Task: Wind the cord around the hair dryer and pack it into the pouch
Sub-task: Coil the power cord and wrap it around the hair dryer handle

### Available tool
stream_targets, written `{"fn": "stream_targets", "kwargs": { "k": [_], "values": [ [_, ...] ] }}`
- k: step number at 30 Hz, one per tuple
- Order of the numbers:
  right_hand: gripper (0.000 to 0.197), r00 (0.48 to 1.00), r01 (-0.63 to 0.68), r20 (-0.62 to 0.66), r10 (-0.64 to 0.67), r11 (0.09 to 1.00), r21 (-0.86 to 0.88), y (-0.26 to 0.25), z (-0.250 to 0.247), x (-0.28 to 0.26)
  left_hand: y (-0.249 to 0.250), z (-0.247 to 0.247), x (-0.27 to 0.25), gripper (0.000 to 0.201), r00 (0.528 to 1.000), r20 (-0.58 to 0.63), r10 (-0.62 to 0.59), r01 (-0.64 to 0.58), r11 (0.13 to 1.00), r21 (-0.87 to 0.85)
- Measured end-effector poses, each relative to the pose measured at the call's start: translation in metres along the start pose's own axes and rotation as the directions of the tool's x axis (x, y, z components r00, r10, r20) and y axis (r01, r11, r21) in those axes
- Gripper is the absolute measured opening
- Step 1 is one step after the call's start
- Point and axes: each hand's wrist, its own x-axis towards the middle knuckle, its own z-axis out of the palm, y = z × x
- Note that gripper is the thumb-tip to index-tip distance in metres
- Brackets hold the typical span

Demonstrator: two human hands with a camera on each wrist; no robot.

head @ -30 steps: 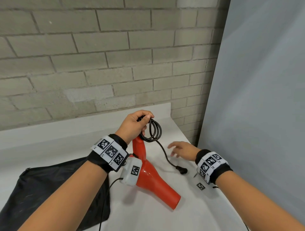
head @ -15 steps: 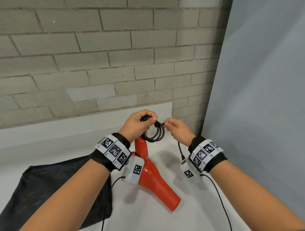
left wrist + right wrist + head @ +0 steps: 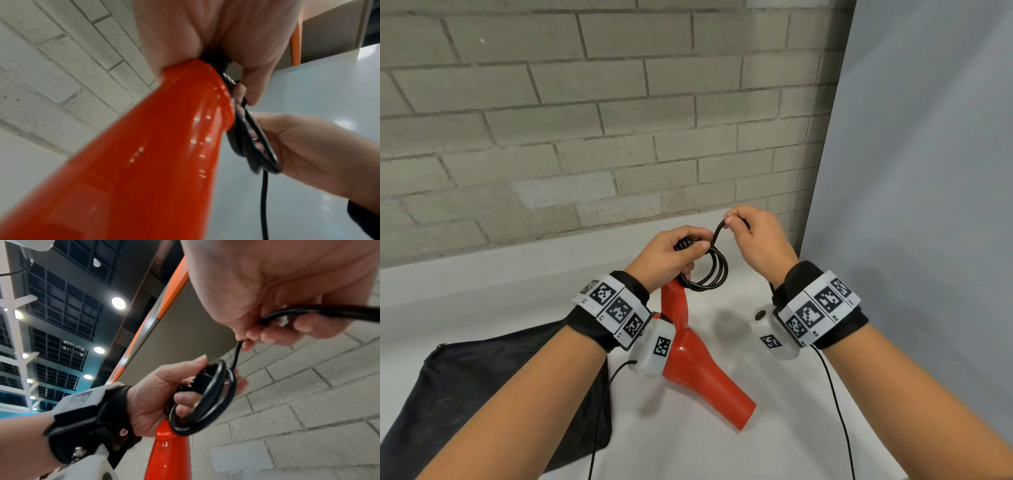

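- Left hand [image 3: 671,253] is gripping the hair dryer [image 3: 698,359] handle end and coiled cord [image 3: 709,274] at table centre.
- Right hand [image 3: 756,240] is pinching the loose cord, at 3 o'clock beside the coil; winding is looking unfinished.
- Pouch [image 3: 465,394] is lying at 8 o'clock, not yet packed.

Lab-like staging corner: brick wall [image 3: 585,137], white table [image 3: 774,428].

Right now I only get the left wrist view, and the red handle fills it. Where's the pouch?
Observer: The black pouch lies flat on the white table, to the left of the hair dryer.
Operator: How does the right hand hold the cord?
Observer: The right hand pinches the cord at its fingertips, just above the coils.
Operator: And my left fingers?
Observer: The left hand has fingers passing through the coils.
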Motion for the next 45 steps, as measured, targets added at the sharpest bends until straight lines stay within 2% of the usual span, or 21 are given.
{"fn": "stream_targets", "kwargs": {
  "k": [2,4,8,10,13,18,20,22,27,33,37,39,41,45],
  "values": [
    [0.023,0.999,0.038,0.002,-0.038,0.999,-0.002,-0.005,-0.001,0.000,0.002,-0.002,0.000,0.027,0.998,0.055,-0.005,0.005,1.000,0.005],
    [0.022,0.998,0.056,-0.007,-0.056,0.998,0.032,-0.008,-0.001,-0.001,0.003,-0.004,0.000,0.025,0.995,0.096,-0.003,0.000,1.000,0.027],
    [0.016,1.000,0.023,0.014,-0.027,0.975,0.221,-0.005,0.008,-0.006,0.003,-0.004,0.000,0.017,0.999,0.037,-0.016,0.017,1.000,-0.017],
    [0.018,0.994,-0.048,0.112,0.010,0.940,0.339,0.001,0.014,-0.010,0.002,-0.003,0.000,0.016,0.999,-0.019,-0.026,0.024,0.997,-0.071],
    [0.024,0.949,-0.188,0.316,0.022,0.842,0.507,0.005,0.020,-0.015,0.000,-0.005,0.001,0.019,0.997,-0.070,-0.024,0.014,0.991,-0.135],
    [0.026,0.874,-0.301,0.483,-0.049,0.725,0.619,0.009,0.014,-0.014,0.000,-0.013,-0.003,0.024,0.997,-0.041,-0.067,0.054,0.962,-0.268],
    [0.026,0.862,-0.315,0.502,-0.075,0.696,0.645,0.010,0.013,-0.013,0.000,-0.016,-0.004,0.022,0.996,-0.015,-0.090,0.080,0.942,-0.324],
    [0.025,0.872,-0.314,0.484,-0.071,0.678,0.665,0.010,0.014,-0.011,0.001,-0.018,-0.005,0.021,0.995,0.018,-0.098,0.099,0.931,-0.353],
    [0.027,0.892,-0.311,0.450,-0.041,0.667,0.677,0.010,0.018,-0.005,0.003,-0.015,-0.007,0.022,0.994,0.055,-0.092,0.105,0.936,-0.335],
    [0.021,0.916,-0.246,0.402,0.002,0.794,0.556,0.024,0.021,-0.009,0.002,-0.011,-0.006,0.014,0.993,-0.043,-0.109,0.087,0.932,-0.351],
    [0.026,0.858,-0.242,0.507,0.085,0.937,0.253,0.055,0.018,-0.017,-0.001,-0.013,-0.006,0.015,0.991,-0.095,-0.089,0.050,0.932,-0.359],
    [0.028,0.829,-0.274,0.531,0.177,0.956,0.109,0.073,0.018,-0.024,-0.002,-0.015,-0.006,0.014,0.989,-0.119,-0.088,0.039,0.931,-0.364],
    [0.021,0.822,-0.266,0.516,0.241,0.964,-0.027,0.087,0.018,-0.030,-0.002,-0.017,-0.006,0.014,0.988,-0.130,-0.088,0.036,0.934,-0.356],
    [0.013,0.867,-0.213,0.414,0.276,0.958,-0.192,0.096,0.017,-0.031,-0.002,-0.014,-0.004,0.013,0.984,-0.150,-0.095,0.037,0.937,-0.348]
  ]
}}
